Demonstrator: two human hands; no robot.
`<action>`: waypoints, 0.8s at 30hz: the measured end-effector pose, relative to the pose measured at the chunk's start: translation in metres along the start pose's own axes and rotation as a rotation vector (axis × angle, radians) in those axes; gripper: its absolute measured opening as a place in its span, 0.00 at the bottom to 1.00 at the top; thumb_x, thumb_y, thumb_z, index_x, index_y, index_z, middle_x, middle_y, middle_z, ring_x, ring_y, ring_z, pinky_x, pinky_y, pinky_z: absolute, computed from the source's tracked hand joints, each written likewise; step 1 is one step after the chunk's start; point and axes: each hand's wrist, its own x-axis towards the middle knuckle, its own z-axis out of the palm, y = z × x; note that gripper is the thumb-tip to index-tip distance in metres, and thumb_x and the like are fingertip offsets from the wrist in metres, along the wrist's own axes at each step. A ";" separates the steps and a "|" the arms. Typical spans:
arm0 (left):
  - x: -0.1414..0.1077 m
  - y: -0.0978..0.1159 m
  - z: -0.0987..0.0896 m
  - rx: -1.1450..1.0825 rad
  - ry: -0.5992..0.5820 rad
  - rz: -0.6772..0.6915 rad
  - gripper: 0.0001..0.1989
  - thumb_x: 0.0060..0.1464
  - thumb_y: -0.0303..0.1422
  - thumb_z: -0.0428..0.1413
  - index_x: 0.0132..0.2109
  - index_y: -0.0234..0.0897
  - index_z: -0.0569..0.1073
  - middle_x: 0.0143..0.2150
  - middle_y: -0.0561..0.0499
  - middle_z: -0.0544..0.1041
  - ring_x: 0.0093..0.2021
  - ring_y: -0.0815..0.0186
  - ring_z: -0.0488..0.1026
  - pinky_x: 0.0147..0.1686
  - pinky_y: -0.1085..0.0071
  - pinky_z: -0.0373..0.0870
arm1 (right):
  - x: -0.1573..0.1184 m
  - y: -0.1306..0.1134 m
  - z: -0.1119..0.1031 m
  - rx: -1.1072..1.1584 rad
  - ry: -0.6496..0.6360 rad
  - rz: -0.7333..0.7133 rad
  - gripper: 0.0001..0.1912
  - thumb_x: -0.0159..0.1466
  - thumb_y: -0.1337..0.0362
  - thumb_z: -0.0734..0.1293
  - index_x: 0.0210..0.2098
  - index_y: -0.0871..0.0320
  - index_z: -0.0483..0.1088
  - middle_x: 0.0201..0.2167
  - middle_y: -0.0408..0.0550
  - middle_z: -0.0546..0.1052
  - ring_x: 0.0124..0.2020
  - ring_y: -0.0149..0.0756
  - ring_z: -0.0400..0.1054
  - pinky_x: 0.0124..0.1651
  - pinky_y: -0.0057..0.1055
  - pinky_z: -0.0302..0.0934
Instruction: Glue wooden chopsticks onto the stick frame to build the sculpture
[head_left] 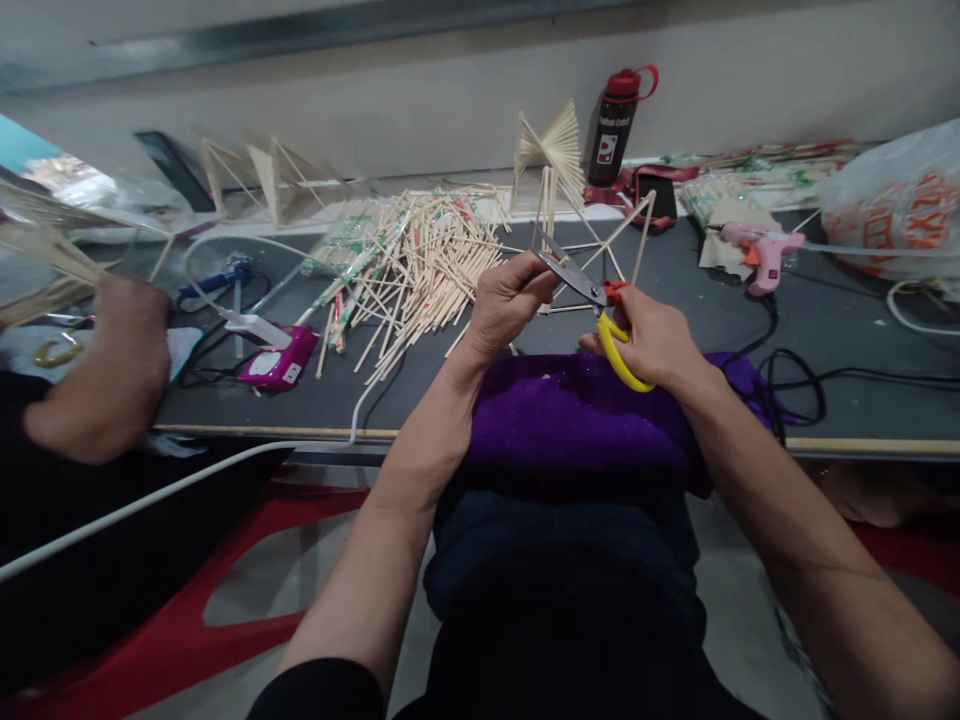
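My right hand (pixel 649 335) grips scissors (pixel 622 355) with yellow handles, their metal blades parted and pointing up and left. Close to the blades, my left hand (pixel 514 295) is closed in a pinch on what looks like a thin wooden stick, mostly hidden by the fingers. Just beyond both hands stands an open frame of pale wooden sticks (pixel 637 240), partly covered by them. A heap of loose wooden sticks (pixel 442 260) lies to the left of my left hand. Purple cloth (pixel 585 420) covers my lap at the table edge.
A pink glue gun (pixel 761 250) lies at right, its black cord (pixel 817 400) looped nearby. Behind stand a dark bottle (pixel 611 130) and a fanned stick model (pixel 551 150). At left are a purple power strip (pixel 281 360), a blue glue gun (pixel 217 280) and another person's arm (pixel 112 370).
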 end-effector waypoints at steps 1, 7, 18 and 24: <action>0.000 0.000 0.000 0.007 -0.007 -0.001 0.10 0.62 0.36 0.60 0.32 0.38 0.75 0.27 0.54 0.71 0.29 0.73 0.66 0.27 0.76 0.60 | 0.000 0.000 0.000 -0.004 -0.006 0.003 0.27 0.58 0.41 0.69 0.43 0.58 0.66 0.34 0.51 0.74 0.32 0.45 0.69 0.33 0.35 0.52; -0.002 -0.001 0.003 -0.009 -0.013 -0.011 0.09 0.60 0.37 0.61 0.33 0.39 0.76 0.25 0.56 0.70 0.27 0.74 0.64 0.27 0.76 0.60 | 0.000 0.000 0.000 0.027 -0.041 0.006 0.27 0.59 0.41 0.68 0.42 0.58 0.67 0.32 0.51 0.74 0.32 0.45 0.68 0.34 0.36 0.54; 0.002 -0.019 0.005 0.085 0.003 0.145 0.19 0.60 0.50 0.59 0.31 0.39 0.75 0.24 0.55 0.73 0.25 0.72 0.68 0.26 0.74 0.65 | 0.000 0.003 0.005 0.031 -0.031 0.030 0.15 0.57 0.59 0.68 0.42 0.58 0.68 0.31 0.52 0.75 0.30 0.44 0.67 0.33 0.35 0.55; 0.004 -0.026 0.006 0.125 0.021 0.183 0.19 0.62 0.51 0.57 0.32 0.41 0.76 0.23 0.55 0.72 0.23 0.72 0.68 0.23 0.73 0.64 | 0.002 0.004 0.007 0.024 -0.005 0.024 0.13 0.54 0.63 0.68 0.38 0.57 0.65 0.29 0.50 0.74 0.27 0.40 0.64 0.33 0.34 0.55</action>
